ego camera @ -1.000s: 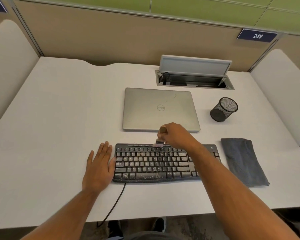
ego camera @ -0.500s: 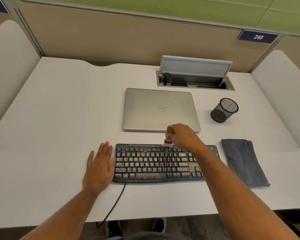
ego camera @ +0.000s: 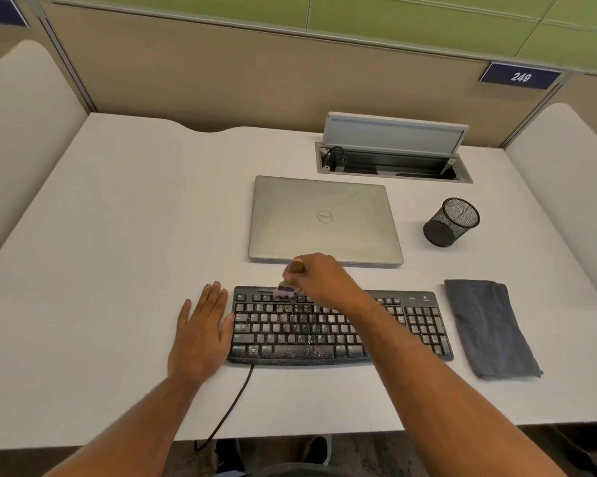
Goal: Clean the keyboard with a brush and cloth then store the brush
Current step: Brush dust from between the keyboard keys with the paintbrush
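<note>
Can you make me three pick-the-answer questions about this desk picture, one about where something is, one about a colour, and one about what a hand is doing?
1. Where is the cloth?
A. right of the keyboard
B. on the laptop
C. in the mesh cup

2. What colour is the keyboard?
A. white
B. black
C. green

3. What is the right hand doing?
A. lying flat
B. holding the brush
C. lifting the cloth

Answers: A, the cloth lies flat on the desk past the keyboard's number pad; B, its keys and frame are black; B, its fingers curl round the brush handle, bristles on the top key row.

White desk [ego camera: 101, 235] carries keyboard [ego camera: 324, 328], closed laptop [ego camera: 324, 218], mesh cup [ego camera: 451, 222], grey cloth [ego camera: 489, 328].
</note>
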Demonstrator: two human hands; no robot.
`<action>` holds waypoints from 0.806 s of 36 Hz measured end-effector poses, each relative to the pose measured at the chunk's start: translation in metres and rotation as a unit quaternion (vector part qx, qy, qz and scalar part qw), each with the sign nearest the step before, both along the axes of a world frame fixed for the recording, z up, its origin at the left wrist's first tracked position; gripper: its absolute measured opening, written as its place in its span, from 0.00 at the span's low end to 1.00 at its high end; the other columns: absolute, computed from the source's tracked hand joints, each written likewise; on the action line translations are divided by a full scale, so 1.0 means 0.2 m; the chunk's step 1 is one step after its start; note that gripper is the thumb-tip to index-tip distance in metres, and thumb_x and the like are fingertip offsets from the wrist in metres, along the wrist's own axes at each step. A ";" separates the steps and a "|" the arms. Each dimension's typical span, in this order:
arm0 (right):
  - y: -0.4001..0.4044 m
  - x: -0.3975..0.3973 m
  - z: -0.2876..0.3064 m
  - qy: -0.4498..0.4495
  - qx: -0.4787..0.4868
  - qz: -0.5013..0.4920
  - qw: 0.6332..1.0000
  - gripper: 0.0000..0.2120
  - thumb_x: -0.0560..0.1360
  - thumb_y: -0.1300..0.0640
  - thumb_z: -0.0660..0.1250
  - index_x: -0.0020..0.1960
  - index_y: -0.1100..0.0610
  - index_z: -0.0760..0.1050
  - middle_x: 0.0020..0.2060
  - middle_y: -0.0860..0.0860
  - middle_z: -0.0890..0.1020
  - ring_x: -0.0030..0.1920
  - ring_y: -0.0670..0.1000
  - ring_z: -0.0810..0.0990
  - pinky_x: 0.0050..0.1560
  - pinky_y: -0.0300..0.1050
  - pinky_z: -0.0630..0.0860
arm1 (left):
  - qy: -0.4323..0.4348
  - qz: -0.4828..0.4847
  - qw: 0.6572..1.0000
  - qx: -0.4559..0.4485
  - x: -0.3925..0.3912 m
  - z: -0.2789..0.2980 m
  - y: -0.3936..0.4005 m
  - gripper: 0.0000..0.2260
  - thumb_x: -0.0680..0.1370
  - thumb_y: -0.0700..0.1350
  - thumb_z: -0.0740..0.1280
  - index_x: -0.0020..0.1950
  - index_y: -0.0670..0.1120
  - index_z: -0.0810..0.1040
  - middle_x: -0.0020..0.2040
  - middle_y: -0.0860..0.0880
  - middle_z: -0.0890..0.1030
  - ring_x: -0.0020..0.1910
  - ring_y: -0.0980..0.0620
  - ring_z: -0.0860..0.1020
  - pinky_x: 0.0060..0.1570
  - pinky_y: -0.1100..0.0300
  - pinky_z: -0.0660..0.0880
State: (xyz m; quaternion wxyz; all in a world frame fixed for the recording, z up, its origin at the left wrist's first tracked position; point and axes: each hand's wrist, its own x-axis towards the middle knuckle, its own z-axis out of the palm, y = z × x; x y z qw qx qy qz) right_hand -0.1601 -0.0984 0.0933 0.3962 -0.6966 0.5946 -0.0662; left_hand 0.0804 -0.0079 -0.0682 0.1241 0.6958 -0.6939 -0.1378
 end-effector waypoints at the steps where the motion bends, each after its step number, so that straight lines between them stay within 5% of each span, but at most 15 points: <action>1: 0.00 0.03 -0.01 0.000 -0.002 -0.001 1.000 0.06 0.83 0.56 0.67 0.54 0.53 0.83 0.49 0.48 0.86 0.49 0.48 0.84 0.56 0.47 0.80 | -0.001 0.000 1.000 0.000 0.00 0.00 0.00 0.31 0.83 0.59 0.38 0.83 0.48 0.56 0.83 0.55 0.52 0.82 0.59 0.46 0.81 0.50 0.44; 10: -0.04 -0.08 0.00 0.079 -0.030 0.015 0.996 0.06 0.83 0.55 0.67 0.55 0.53 0.82 0.45 0.44 0.82 0.41 0.37 0.76 0.51 0.43 0.73 | 0.000 0.000 1.000 -0.007 0.00 0.00 0.00 0.31 0.83 0.59 0.39 0.83 0.47 0.58 0.83 0.54 0.53 0.82 0.59 0.48 0.81 0.50 0.44; 16: -0.06 -0.24 0.01 0.153 -0.049 0.000 0.987 0.06 0.82 0.56 0.67 0.52 0.54 0.83 0.44 0.45 0.83 0.45 0.47 0.81 0.46 0.44 0.74 | 0.000 -0.002 1.000 -0.010 0.00 0.00 0.00 0.31 0.84 0.59 0.40 0.82 0.47 0.59 0.83 0.54 0.54 0.82 0.58 0.48 0.81 0.49 0.45; 21: -0.04 -0.13 0.02 0.072 -0.042 -0.012 0.996 0.09 0.83 0.54 0.65 0.49 0.56 0.82 0.42 0.46 0.85 0.41 0.41 0.81 0.41 0.40 0.76 | -0.007 -0.001 1.000 -0.008 0.00 0.00 0.00 0.31 0.84 0.58 0.40 0.82 0.47 0.58 0.83 0.54 0.54 0.82 0.58 0.49 0.81 0.49 0.46; 29: 0.01 -0.05 -0.04 0.091 -0.078 -0.081 0.989 0.27 0.86 0.50 0.53 0.34 0.58 0.78 0.30 0.51 0.84 0.31 0.52 0.82 0.38 0.47 0.80 | -0.005 -0.002 1.000 -0.004 0.00 0.01 0.00 0.31 0.83 0.59 0.39 0.83 0.47 0.56 0.83 0.54 0.52 0.82 0.59 0.46 0.81 0.50 0.43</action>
